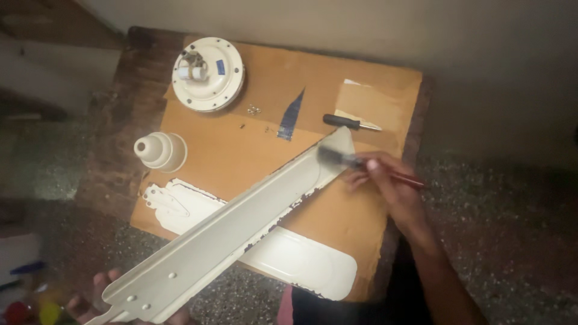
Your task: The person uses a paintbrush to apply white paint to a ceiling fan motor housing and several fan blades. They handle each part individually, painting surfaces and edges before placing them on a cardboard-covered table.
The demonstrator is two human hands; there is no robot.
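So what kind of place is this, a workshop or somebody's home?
Probably a home set up for repair work: a cardboard-covered wooden table on a speckled stone floor, with a ceiling fan motor, fan blades and a screwdriver laid out.

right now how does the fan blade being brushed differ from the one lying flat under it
The upper blade is held up at its near end by the left hand and slants across the cardboard; the lower blade lies flat on it. The upper blade is being swept by the brush in the right hand; the lower blade is untouched and partly covered. Both are cream-white, long and metal-looking.
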